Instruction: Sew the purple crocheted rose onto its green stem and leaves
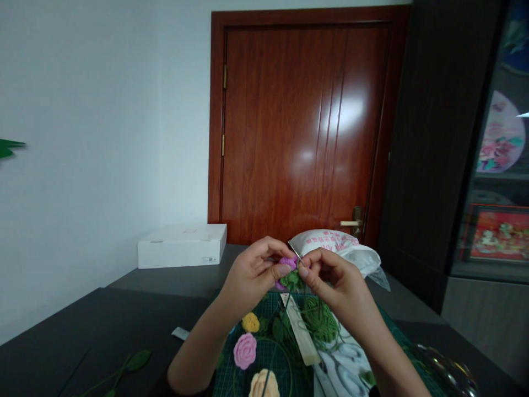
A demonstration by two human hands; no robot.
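left hand: thumb and fingers of the left hand (258,264) pinch the purple crocheted flower (288,263) from its left side.
right hand: the right hand (333,271) grips a slim metal tool (296,251) between thumb and forefinger (crochet hook or needle, i cannot tell which), its far end slanting up and to the left.
purple flower: raised above the cutting mat (300,376), between both hands, with a green crocheted base (291,280) on its lower side; the fingers cover part of it.
green yarn: a loose heap of green yarn (321,324) lies below the right hand, beside a pale flat strip (301,333) set at a slant.
finished-looking blooms: a yellow flower (250,322) sits just behind a pink rose (245,351); a cream flower (264,384) is nearest the viewer, cut by the lower edge.
table: at left on the dark tabletop (136,314) lies a leafy green stem (138,360).
behind: a white box (182,248) stands left, a white plastic bag (324,240) with pink print right, before a reddish-brown wooden door (281,127).
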